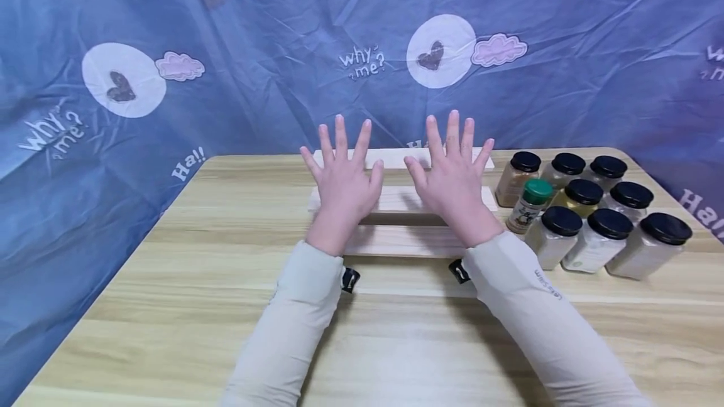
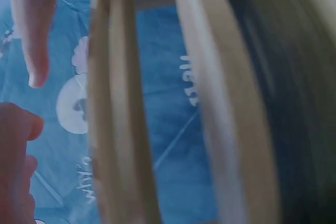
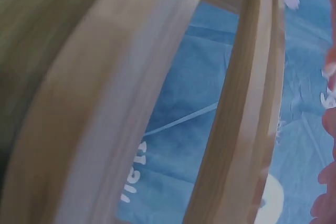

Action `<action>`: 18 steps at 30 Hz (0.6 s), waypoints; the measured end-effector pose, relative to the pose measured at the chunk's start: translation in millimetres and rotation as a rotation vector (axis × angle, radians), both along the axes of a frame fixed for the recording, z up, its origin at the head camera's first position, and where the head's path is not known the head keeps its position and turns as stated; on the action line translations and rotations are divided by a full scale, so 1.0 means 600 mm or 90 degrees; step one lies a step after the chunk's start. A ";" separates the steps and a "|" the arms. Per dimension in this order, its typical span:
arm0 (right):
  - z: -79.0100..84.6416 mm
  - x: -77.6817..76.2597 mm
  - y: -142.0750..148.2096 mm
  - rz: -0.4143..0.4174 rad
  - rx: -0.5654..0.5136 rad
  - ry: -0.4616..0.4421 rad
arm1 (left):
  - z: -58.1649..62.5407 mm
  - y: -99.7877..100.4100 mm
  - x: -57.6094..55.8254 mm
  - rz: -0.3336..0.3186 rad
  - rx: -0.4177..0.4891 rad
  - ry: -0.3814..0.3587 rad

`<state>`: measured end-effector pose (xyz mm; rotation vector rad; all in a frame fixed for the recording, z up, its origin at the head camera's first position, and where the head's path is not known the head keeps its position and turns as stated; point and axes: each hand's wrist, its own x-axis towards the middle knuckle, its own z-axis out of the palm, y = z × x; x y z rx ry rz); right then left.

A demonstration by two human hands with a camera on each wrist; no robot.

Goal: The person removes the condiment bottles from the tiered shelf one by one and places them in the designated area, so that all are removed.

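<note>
My left hand (image 1: 344, 186) and right hand (image 1: 454, 182) are held out side by side, palms down and fingers spread. Both hang over a pale wooden stepped rack (image 1: 404, 242) at the back of the table, overlapping its slats in the head view. Neither hand holds anything. In the left wrist view the rack's slats (image 2: 128, 108) run upright, with fingertips of the left hand (image 2: 18, 150) at the left edge. The right wrist view shows the same slats (image 3: 231, 114), blurred where close, and part of the right hand (image 3: 328, 182) at the right edge.
Right of the rack stand several spice jars with black lids (image 1: 608, 237) and one small shaker with a green lid (image 1: 528, 206). Two black clips (image 1: 350, 280) lie at the rack's front, near the wrists. A blue printed cloth (image 1: 254, 80) hangs behind the wooden table (image 1: 198, 269).
</note>
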<state>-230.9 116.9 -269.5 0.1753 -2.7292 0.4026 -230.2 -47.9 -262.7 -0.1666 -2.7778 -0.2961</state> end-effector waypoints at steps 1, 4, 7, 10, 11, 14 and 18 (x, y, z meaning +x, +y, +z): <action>0.000 -0.001 0.001 -0.008 -0.006 -0.008 | -0.004 0.002 -0.003 0.004 0.000 -0.002; -0.004 -0.001 0.004 -0.020 -0.014 -0.029 | -0.012 0.008 -0.009 0.006 0.004 -0.002; -0.007 0.000 0.007 -0.023 -0.012 -0.040 | -0.012 0.010 -0.011 0.005 0.010 0.003; -0.009 -0.001 0.011 -0.028 -0.007 -0.047 | -0.008 0.011 -0.011 0.008 0.013 0.001; -0.009 -0.001 0.012 -0.029 -0.005 -0.049 | -0.007 0.011 -0.011 0.011 0.013 -0.002; -0.010 -0.002 0.014 -0.029 -0.005 -0.054 | -0.009 0.007 -0.010 0.017 0.016 -0.014; -0.011 -0.004 0.012 -0.023 -0.008 -0.050 | -0.012 0.003 -0.009 0.023 0.017 -0.020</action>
